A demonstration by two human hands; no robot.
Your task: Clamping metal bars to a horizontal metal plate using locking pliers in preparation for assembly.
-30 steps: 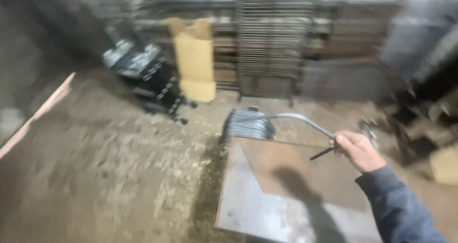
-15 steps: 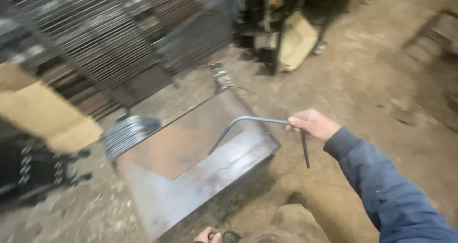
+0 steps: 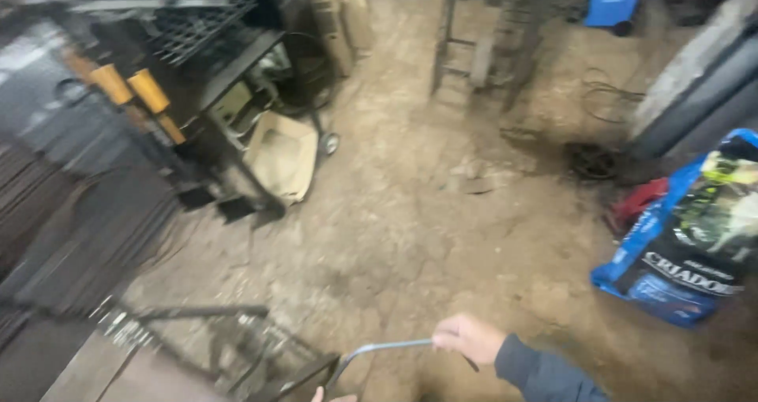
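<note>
Dirt floor (image 3: 442, 212), dark metal racks (image 3: 197, 31), dim light.

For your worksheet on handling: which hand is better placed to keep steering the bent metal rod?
Probably the right hand: it is closed around the rod near its end. The left hand only peeks in at the bottom edge, under the bend.

Bare dirt floor (image 3: 442, 212) ahead; black cart (image 3: 229, 125) left, blue sack (image 3: 687, 244) right.

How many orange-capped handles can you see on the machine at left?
2. Both orange handles sit side by side at upper left on the dark machine: one nearer the left edge, the other just to its right. The picture is blurred, so more may be hidden.
</note>
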